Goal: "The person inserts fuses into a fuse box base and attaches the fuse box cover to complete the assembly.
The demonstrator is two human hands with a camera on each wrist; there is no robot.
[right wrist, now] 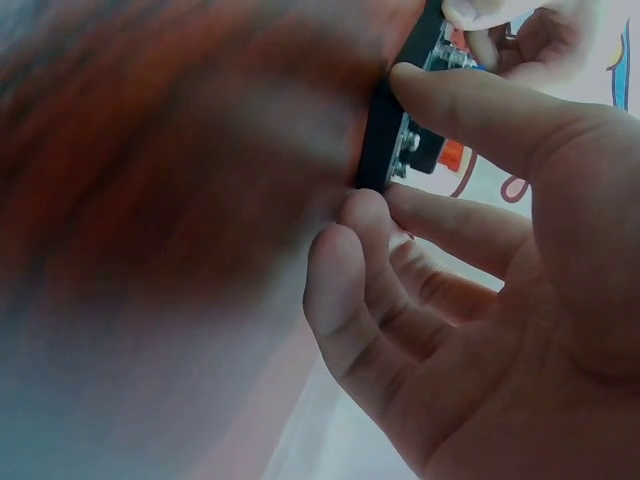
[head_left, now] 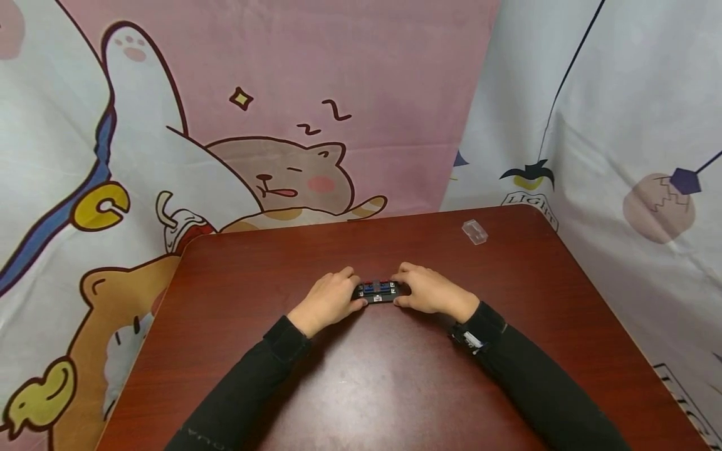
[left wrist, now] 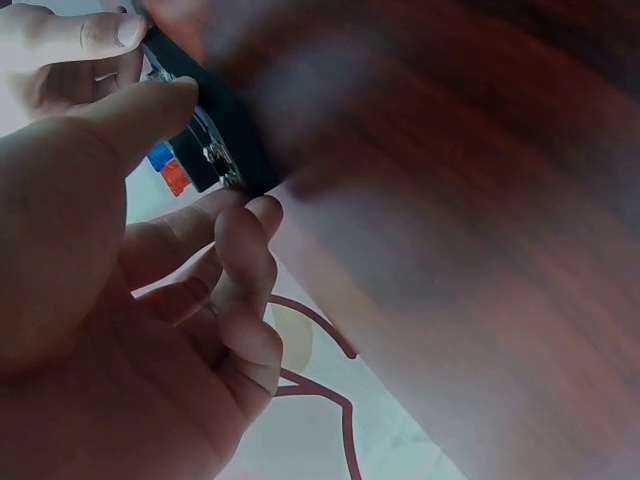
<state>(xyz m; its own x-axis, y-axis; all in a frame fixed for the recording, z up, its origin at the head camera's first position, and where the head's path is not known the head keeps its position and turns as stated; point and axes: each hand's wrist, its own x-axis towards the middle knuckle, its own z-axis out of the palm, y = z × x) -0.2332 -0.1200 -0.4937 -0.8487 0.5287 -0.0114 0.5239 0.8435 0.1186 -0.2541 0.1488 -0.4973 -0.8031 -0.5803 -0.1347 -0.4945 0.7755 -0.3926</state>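
A small black block (head_left: 378, 299) with metal screws and blue and red parts on its upper side, perhaps a fuse or terminal block, is held near the middle of the table. My left hand (head_left: 329, 297) pinches its left end between thumb and fingers. At the right end, my right hand (head_left: 431, 289) grips it the same way. Close up in the left wrist view, the thumb presses the screw side of the black block (left wrist: 232, 130). The right wrist view shows the other end of the block (right wrist: 382, 135) between thumb and fingertips. Whether its underside touches the table cannot be told.
The reddish-brown wooden table (head_left: 271, 257) has rounded far corners. A small clear plastic piece (head_left: 475, 232) lies near the far right corner. Cartoon-printed cloth (head_left: 395, 94) hangs behind and along the sides of the table.
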